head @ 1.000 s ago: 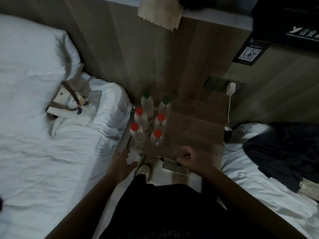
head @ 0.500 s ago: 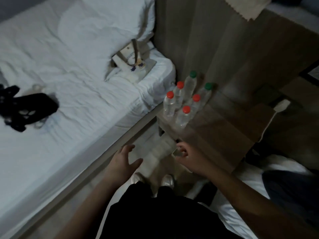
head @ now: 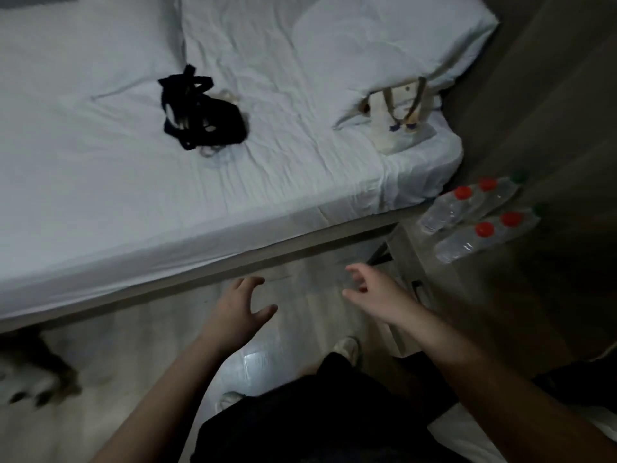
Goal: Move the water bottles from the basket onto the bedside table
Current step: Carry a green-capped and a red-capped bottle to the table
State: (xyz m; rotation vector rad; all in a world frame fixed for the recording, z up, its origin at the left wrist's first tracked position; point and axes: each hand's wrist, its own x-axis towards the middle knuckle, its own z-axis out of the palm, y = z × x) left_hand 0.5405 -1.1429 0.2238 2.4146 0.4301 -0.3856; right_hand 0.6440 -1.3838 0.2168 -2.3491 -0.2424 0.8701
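Observation:
Several clear water bottles (head: 467,225) with red and green caps stand in two rows on the wooden bedside table (head: 521,282) at the right edge. My left hand (head: 237,309) hovers over the pale floor, fingers spread and holding nothing. My right hand (head: 377,292) is beside it, nearer the table's corner, fingers loosely apart and empty. A cream bag with brown straps (head: 400,118) lies on the bed's corner by the pillow. No basket is plainly visible.
A white bed (head: 200,182) fills the upper left, with a black tangled item (head: 200,115) lying on it. A blurred dark and white shape (head: 30,379) sits on the floor at the lower left. My shoe (head: 347,349) and dark clothing are below.
The view has swung left from the bedside table toward the bed and floor. Both hands have moved away from the table edge, and my right hand has opened from a curled pose.

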